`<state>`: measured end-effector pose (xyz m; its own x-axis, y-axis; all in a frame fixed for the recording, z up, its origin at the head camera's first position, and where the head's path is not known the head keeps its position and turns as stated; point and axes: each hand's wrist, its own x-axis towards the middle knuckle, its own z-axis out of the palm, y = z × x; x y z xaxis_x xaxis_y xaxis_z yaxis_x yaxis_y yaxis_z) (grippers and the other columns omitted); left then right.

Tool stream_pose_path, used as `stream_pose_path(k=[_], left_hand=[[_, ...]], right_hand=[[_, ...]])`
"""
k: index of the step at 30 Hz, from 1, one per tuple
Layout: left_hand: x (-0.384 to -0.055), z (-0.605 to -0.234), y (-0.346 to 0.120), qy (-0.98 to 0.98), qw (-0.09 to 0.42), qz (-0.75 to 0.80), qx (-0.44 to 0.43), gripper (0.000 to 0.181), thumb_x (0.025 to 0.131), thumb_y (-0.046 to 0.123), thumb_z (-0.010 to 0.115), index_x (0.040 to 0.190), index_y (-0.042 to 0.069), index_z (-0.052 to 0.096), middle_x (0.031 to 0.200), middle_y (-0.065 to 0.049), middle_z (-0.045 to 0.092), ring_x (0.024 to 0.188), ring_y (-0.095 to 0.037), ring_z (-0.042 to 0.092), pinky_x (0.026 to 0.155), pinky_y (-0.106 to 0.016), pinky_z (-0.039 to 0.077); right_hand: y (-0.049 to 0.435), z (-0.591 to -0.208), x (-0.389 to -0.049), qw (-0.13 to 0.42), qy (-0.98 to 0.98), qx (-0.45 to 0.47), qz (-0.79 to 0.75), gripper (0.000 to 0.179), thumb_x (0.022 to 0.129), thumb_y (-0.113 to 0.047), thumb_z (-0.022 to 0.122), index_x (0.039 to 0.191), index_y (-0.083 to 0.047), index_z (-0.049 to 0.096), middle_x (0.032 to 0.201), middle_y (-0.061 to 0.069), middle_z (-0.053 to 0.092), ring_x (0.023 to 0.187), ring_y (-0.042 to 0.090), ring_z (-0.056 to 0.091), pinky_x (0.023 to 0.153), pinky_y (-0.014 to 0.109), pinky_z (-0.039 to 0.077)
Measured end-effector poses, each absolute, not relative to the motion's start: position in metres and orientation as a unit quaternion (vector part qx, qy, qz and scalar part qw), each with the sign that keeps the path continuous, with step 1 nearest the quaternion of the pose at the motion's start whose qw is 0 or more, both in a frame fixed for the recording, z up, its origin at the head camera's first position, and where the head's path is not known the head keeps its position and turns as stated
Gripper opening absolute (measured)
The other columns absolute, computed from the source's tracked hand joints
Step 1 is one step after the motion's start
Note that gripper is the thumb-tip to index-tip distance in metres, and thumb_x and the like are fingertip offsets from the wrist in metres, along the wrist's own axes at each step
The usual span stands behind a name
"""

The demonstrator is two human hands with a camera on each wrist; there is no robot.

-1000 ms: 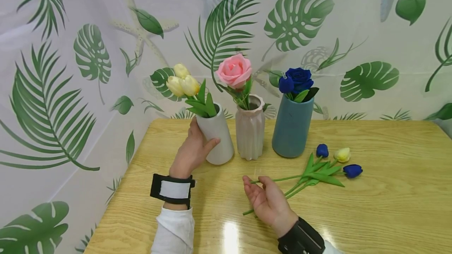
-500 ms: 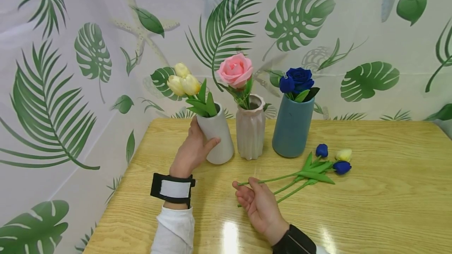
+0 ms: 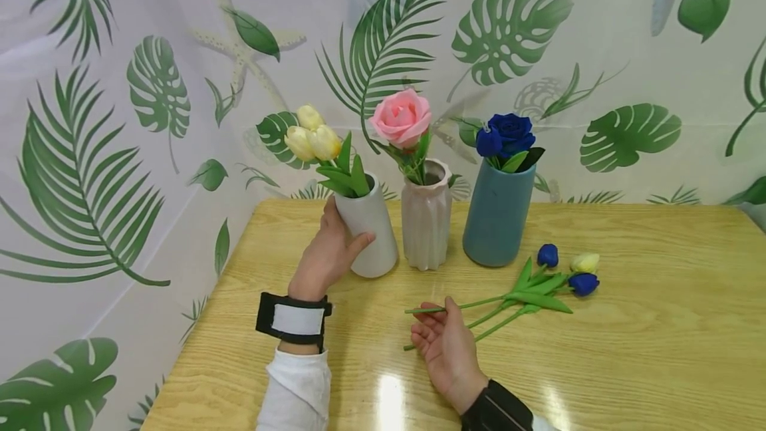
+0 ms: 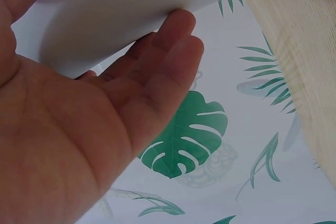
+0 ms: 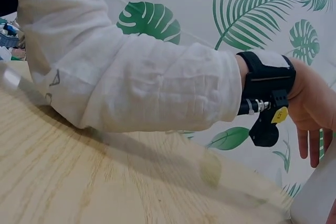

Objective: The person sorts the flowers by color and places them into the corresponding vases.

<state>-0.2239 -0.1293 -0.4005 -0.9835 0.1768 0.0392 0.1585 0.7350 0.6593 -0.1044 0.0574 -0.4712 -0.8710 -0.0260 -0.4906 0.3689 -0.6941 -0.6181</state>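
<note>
My left hand grips the white vase at its left side, thumb across the front. Pale yellow tulips with green leaves stand in that vase. In the left wrist view, the fingers lie against the vase's pale wall. My right hand, palm up, pinches the lower stem of a blue tulip between thumb and fingers. Beside it on the table lie another blue tulip and a yellow tulip, their leaves overlapping. The right wrist view shows the left forearm's white sleeve.
A pinkish ribbed vase with a pink rose stands right of the white one. Further right is a blue-grey vase holding blue flowers. Leaf-patterned cloth hangs behind the wooden table.
My right hand moved left, drawing the front blue tulip left, then shifted slightly back right along with it. My left hand keeps its grip on the white vase.
</note>
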Motion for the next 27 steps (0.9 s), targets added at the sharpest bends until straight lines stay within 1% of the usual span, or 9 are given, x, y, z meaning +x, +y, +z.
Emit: stream_pose_path(k=[5,10,13,15,20,21,23,24,27], left_hand=[[-0.224,-0.4,-0.128,0.931,0.011,0.354,0.093,0.097,0.097,0.039,0.063,0.156,-0.001,-0.004,0.154,-0.03,0.026,0.13,-0.042,0.049,0.099,-0.053,0.047],[-0.224,-0.4,-0.128,0.933,0.016,0.348,0.09,0.098,0.098,0.039,0.062,0.156,-0.002,-0.005,0.154,-0.03,0.026,0.13,-0.042,0.049,0.098,-0.053,0.048],[-0.224,-0.401,-0.128,0.933,0.017,0.349,0.09,0.098,0.098,0.039,0.063,0.156,-0.001,-0.005,0.153,-0.03,0.026,0.13,-0.042,0.049,0.098,-0.053,0.048],[-0.225,-0.4,-0.128,0.931,0.018,0.354,0.091,0.098,0.097,0.038,0.063,0.156,-0.001,-0.005,0.153,-0.03,0.026,0.131,-0.042,0.048,0.099,-0.053,0.047],[-0.225,-0.4,-0.128,0.929,0.021,0.358,0.09,0.098,0.097,0.038,0.063,0.156,0.001,-0.006,0.153,-0.029,0.027,0.131,-0.042,0.048,0.1,-0.053,0.046],[-0.225,-0.4,-0.128,0.929,0.021,0.358,0.089,0.098,0.097,0.038,0.063,0.156,0.001,-0.006,0.153,-0.029,0.027,0.131,-0.042,0.048,0.1,-0.053,0.046],[-0.225,-0.4,-0.129,0.93,0.02,0.357,0.088,0.097,0.097,0.039,0.063,0.156,0.001,-0.005,0.153,-0.029,0.027,0.131,-0.042,0.048,0.1,-0.053,0.046],[-0.225,-0.4,-0.129,0.93,0.02,0.356,0.086,0.097,0.097,0.039,0.063,0.156,0.001,-0.004,0.153,-0.029,0.027,0.131,-0.042,0.048,0.1,-0.053,0.047],[-0.225,-0.4,-0.129,0.93,0.022,0.357,0.085,0.097,0.097,0.039,0.063,0.156,0.001,-0.005,0.154,-0.029,0.027,0.131,-0.042,0.048,0.1,-0.054,0.046]], right_hand=[[0.059,-0.473,-0.108,0.105,0.391,0.241,-0.882,0.037,0.109,-0.038,0.03,0.112,-0.008,0.05,0.087,0.0,0.06,0.064,0.006,0.059,0.063,0.018,0.051],[0.072,-0.474,-0.117,0.085,0.397,0.247,-0.88,0.036,0.108,-0.043,0.024,0.122,-0.013,0.038,0.091,0.001,0.065,0.061,0.008,0.056,0.061,0.02,0.049],[0.083,-0.474,-0.124,0.063,0.391,0.241,-0.886,0.041,0.108,-0.045,0.018,0.125,-0.014,0.038,0.094,0.0,0.067,0.061,0.009,0.056,0.062,0.021,0.049],[0.088,-0.474,-0.127,0.05,0.397,0.24,-0.885,0.041,0.108,-0.043,0.018,0.126,-0.013,0.04,0.096,-0.001,0.065,0.061,0.008,0.056,0.063,0.021,0.049],[0.089,-0.475,-0.131,0.039,0.448,0.231,-0.863,0.037,0.11,-0.033,0.028,0.129,-0.005,0.043,0.096,-0.002,0.059,0.062,0.005,0.056,0.062,0.019,0.05],[0.089,-0.475,-0.131,0.04,0.46,0.226,-0.858,0.038,0.11,-0.031,0.031,0.134,-0.004,0.04,0.095,-0.002,0.059,0.062,0.005,0.055,0.062,0.018,0.05],[0.086,-0.475,-0.13,0.041,0.476,0.22,-0.851,0.039,0.109,-0.03,0.034,0.136,-0.001,0.036,0.093,-0.003,0.061,0.062,0.004,0.056,0.061,0.018,0.05],[0.086,-0.475,-0.13,0.043,0.482,0.215,-0.849,0.042,0.109,-0.03,0.034,0.14,-0.001,0.03,0.093,-0.003,0.061,0.063,0.004,0.056,0.061,0.017,0.05],[0.086,-0.475,-0.129,0.046,0.473,0.209,-0.854,0.042,0.11,-0.03,0.031,0.142,-0.004,0.022,0.095,-0.002,0.064,0.063,0.004,0.058,0.062,0.018,0.051]])
